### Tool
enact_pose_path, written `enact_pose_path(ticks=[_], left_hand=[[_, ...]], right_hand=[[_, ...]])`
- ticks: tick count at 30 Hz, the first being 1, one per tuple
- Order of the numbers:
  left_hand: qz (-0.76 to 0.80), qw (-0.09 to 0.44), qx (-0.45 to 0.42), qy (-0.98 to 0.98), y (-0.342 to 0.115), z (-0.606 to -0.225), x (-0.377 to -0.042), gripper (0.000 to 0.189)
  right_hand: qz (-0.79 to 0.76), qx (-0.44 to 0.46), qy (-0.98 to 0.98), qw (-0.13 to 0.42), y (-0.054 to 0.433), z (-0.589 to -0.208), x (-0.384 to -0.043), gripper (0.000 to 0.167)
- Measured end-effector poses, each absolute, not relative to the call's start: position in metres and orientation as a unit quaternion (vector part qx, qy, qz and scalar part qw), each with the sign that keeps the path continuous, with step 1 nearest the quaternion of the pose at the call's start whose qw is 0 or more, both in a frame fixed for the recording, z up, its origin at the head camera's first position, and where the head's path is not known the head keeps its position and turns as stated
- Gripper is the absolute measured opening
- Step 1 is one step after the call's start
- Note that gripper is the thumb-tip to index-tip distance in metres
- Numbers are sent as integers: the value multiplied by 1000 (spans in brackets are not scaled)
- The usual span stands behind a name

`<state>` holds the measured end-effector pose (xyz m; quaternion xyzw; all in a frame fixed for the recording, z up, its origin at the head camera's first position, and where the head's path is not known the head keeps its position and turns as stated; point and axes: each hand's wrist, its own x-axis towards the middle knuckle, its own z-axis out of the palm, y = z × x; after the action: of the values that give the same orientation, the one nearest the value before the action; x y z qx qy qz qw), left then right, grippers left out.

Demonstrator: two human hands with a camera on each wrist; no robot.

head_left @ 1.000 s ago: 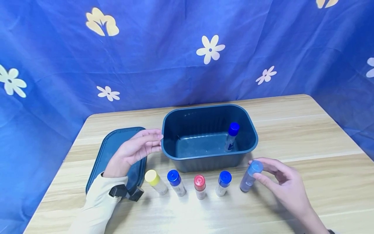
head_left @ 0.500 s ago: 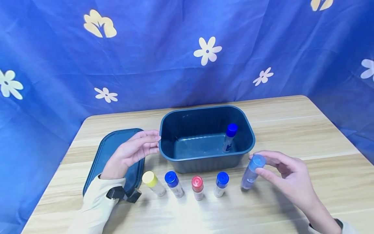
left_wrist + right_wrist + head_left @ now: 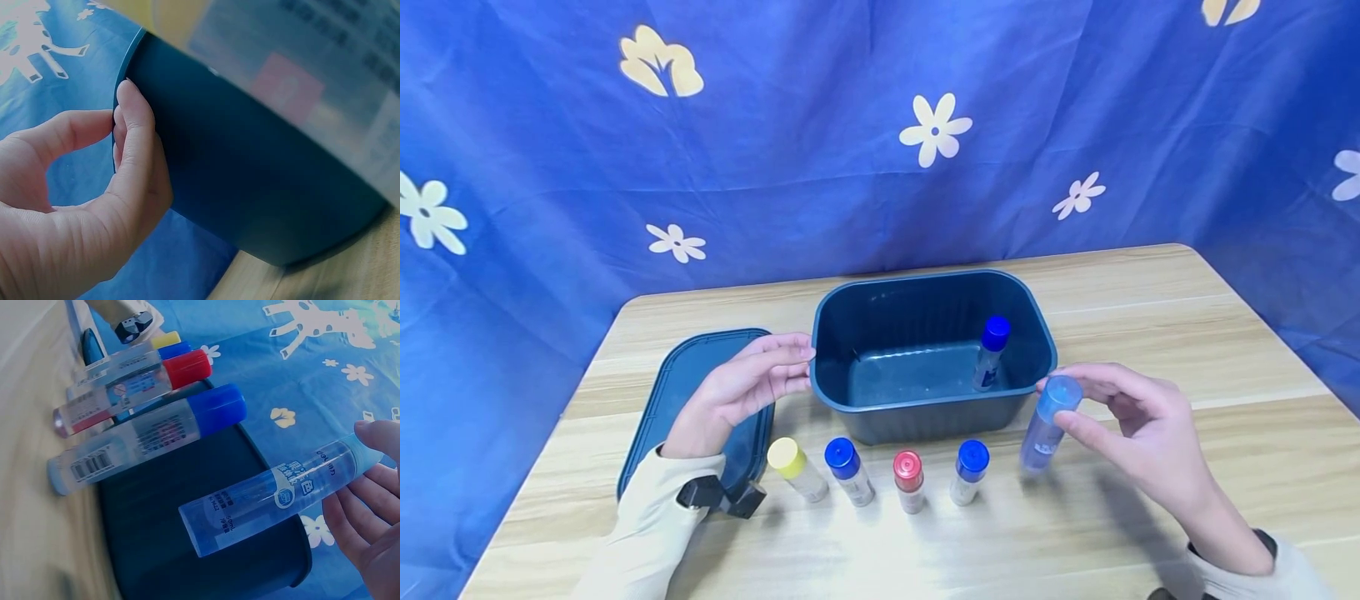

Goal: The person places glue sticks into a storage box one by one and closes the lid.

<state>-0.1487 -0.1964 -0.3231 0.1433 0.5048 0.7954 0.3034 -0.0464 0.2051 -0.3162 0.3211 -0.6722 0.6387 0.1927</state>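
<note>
My left hand [image 3: 756,379] pinches the left rim of a dark teal plastic bin [image 3: 917,421]; in the left wrist view its thumb and fingers [image 3: 134,137] meet at the edge. With thumb and fingertips my right hand [image 3: 1138,425] holds a clear blue glue bottle [image 3: 1047,429] by its light-blue cap, slightly tilted and close over the table, by the bin's front right corner. Its printed label faces the right wrist camera. Another glue bottle [image 3: 991,354], dark-blue-capped, stands inside the bin at the right.
Before the bin stands a row of glue bottles: yellow-capped [image 3: 797,468], blue-capped [image 3: 848,471], red-capped [image 3: 910,481] and another blue-capped [image 3: 970,472]. A teal lid [image 3: 700,367] lies left of the bin, partly under the left forearm. A blue flowered curtain [image 3: 820,192] hangs behind the table [image 3: 1157,333].
My right hand has raised the light-blue-capped glue bottle off the table and brought it slightly nearer the bin. The left hand stays at the bin's rim.
</note>
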Motion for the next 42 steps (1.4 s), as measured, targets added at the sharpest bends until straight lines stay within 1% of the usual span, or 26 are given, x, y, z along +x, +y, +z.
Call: enact_pose_path(ticks=[8,14,22,42], left_hand=[[798,307,158,494,-196,-326,-152,22],[800,309,158,489,-196,-325,-152,23],[798,308,144,497,-195,-321,-149,20],[800,316,160,484,-198,-329,-151,22]], right_hand=[[647,339,-652,204,203,-308,-55,37],[653,337,-644,213,203,-302,-60,34],[658,336,-637,220,202,-297,-66,33],[651,340,-635,240,205,-286,-73,33]])
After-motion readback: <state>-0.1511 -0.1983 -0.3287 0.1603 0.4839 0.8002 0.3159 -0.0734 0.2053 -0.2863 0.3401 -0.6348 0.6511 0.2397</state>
